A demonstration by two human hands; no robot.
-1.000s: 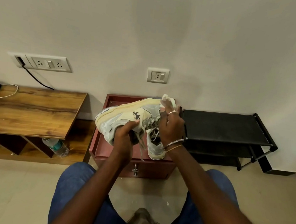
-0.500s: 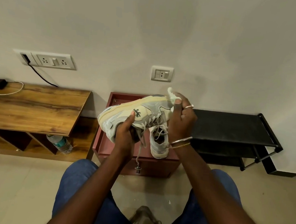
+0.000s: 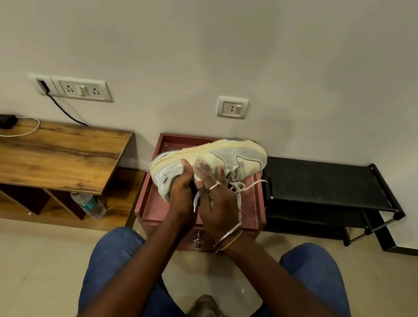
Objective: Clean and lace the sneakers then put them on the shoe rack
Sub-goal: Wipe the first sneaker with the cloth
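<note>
- The person's right hand (image 3: 220, 203), which half a second ago worked a white cloth at the toe, has slid back along the sneaker (image 3: 231, 158). Its fingers (image 3: 205, 169) now lie spread flat against the side, blurred with motion; whether the cloth is under them cannot be told.
- The left hand (image 3: 181, 189) grips the heel end as before, fingers curled round it, holding the shoe sole-up in the air.
- The toe is now bare, which suggests wiping continues along the side. A loose lace (image 3: 239, 188) dangles, so lacing is not yet done.
- Below, the maroon tray-topped box (image 3: 258, 205) held the second sneaker a moment ago; the hands now hide it.
- Beyond, no sneaker is on the black shoe rack (image 3: 329, 184) yet.
- Left, a water bottle (image 3: 89, 205) lies in the wooden table's open compartment.
</note>
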